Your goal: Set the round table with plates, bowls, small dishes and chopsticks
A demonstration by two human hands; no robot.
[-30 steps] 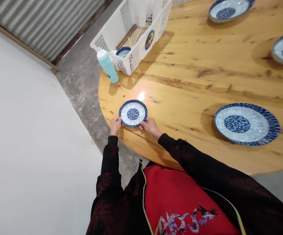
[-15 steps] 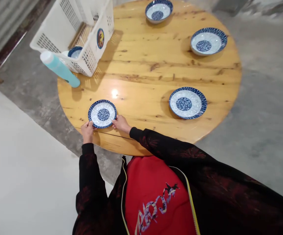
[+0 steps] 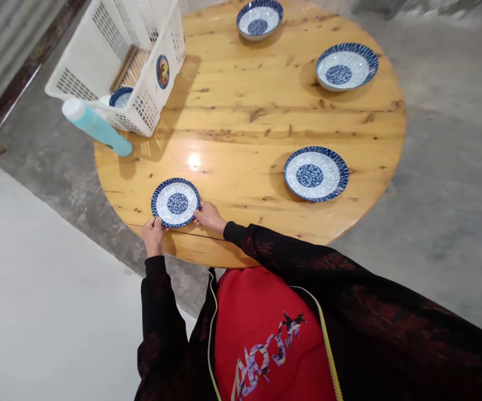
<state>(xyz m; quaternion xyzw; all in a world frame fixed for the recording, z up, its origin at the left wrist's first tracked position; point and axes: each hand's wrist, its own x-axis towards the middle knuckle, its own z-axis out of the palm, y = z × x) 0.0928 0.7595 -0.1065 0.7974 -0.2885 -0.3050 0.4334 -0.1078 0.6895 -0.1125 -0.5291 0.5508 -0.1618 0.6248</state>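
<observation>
A small blue-and-white plate (image 3: pixel 177 203) is at the near left part of the round wooden table (image 3: pixel 232 184). My left hand (image 3: pixel 153 235) pinches its lower left rim. The lower right rim is gripped between the thumb and fingers of my right hand (image 3: pixel 210 216). Whether the plate rests on the wood or hovers slightly above it, I cannot tell. To the right lies a larger plate (image 3: pixel 316 174) of the same pattern, apart from both hands.
Two patterned bowls, a far one (image 3: pixel 260 20) and a right one (image 3: pixel 347 67), stand towards the back. At the left is a white plastic basket (image 3: pixel 141 111) holding a blue-rimmed dish (image 3: pixel 121 97) and a wooden item. Beside it stands a light blue bottle (image 3: pixel 99 128).
The view has shifted a little, moving the tabletop things leftward in the picture. Both hands keep hold of the small plate, which stays near the same spot on the table.
</observation>
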